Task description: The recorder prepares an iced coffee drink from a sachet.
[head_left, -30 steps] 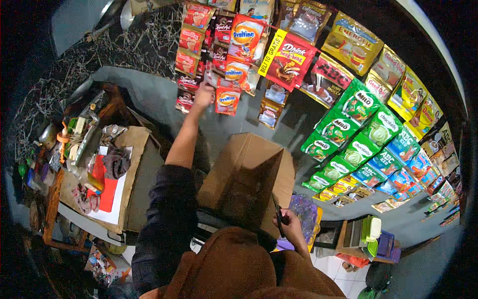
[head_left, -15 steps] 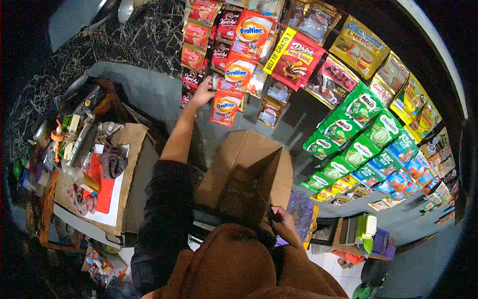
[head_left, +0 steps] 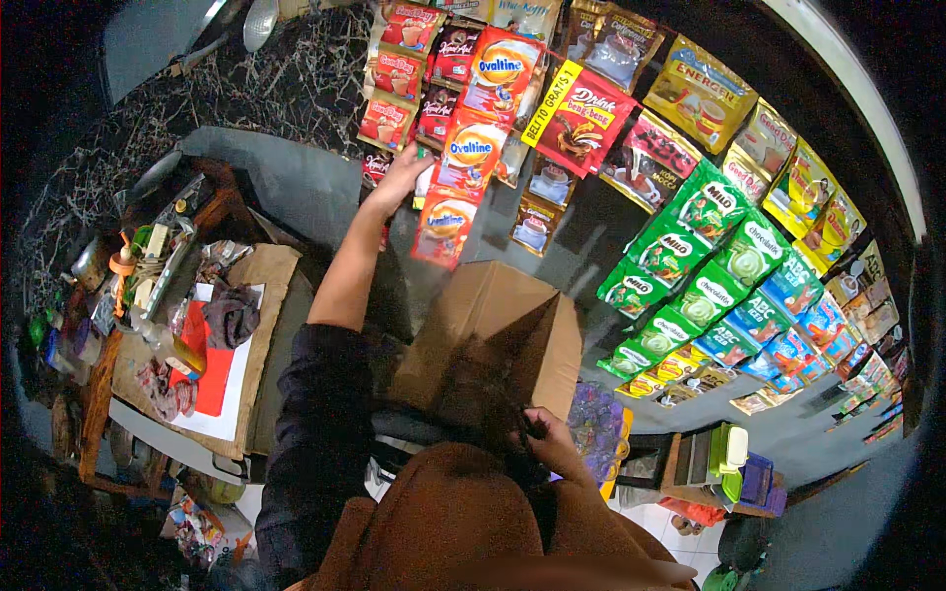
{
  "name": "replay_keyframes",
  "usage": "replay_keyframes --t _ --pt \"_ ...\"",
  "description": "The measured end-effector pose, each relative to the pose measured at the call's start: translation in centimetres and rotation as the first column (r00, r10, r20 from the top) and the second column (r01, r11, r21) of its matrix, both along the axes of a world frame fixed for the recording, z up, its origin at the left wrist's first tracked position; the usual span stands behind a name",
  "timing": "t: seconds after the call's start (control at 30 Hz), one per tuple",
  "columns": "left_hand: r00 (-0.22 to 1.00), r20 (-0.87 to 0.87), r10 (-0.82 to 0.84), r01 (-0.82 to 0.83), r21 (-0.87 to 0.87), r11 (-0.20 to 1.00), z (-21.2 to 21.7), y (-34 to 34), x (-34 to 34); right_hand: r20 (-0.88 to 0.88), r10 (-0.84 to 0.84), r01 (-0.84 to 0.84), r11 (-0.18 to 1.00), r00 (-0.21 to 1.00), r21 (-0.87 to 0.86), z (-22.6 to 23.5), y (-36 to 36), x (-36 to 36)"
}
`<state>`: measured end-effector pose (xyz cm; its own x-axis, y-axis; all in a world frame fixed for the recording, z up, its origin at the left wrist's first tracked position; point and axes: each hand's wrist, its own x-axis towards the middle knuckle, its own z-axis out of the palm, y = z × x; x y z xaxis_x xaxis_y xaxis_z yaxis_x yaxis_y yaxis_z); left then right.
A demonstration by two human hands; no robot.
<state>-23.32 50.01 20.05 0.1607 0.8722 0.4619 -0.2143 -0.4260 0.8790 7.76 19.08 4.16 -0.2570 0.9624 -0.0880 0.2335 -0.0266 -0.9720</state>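
My left hand reaches up to the hanging sachets, its fingers closed at the left edge of a strip of orange-red drink sachets. A bit of white and green shows at the fingertips; what it belongs to is unclear. The strip's lowest sachet is blurred and hangs at a slant. Dark red sachets hang just left of the hand. Lower down, my right hand is closed around a black looped handle, which looks like that of scissors; the rest is lost in shadow. It is beside an open cardboard box.
Many other sachet strips hang on the right, among them green sachets and a yellow one. On the left, a cardboard-topped table holds a bottle, cloths and red paper. Purple packs stand right of the box.
The lower end of the orange-red strip has swung left and down, and my left hand has shifted slightly with it. My right hand has moved slightly left, its black handle now less visible.
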Motion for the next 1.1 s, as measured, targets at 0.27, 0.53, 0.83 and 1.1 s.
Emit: replay_keyframes --t 0.27,0.53,0.83,1.1 --pt "0.992 -0.109 0.068 -0.08 -0.113 0.99 3.1 -5.2 -4.5 0.251 0.063 -0.141 0.942 0.966 0.304 10.0 3.5 -4.1" --pt "0.76 -0.475 0.443 -0.421 0.159 0.893 6.4 -7.1 -4.6 0.172 0.063 -0.173 0.63 0.983 0.757 21.3 11.6 -13.7" --pt "0.949 0.229 -0.217 0.261 -0.182 0.948 3.6 -5.7 -6.2 0.213 -0.351 0.044 0.599 0.912 0.799 20.5 19.4 -18.4" --pt "0.982 -0.183 0.042 -0.075 -0.177 0.981 5.2 -6.6 -5.5 0.236 -0.339 0.023 0.613 0.911 0.79 22.2 18.7 -16.2"
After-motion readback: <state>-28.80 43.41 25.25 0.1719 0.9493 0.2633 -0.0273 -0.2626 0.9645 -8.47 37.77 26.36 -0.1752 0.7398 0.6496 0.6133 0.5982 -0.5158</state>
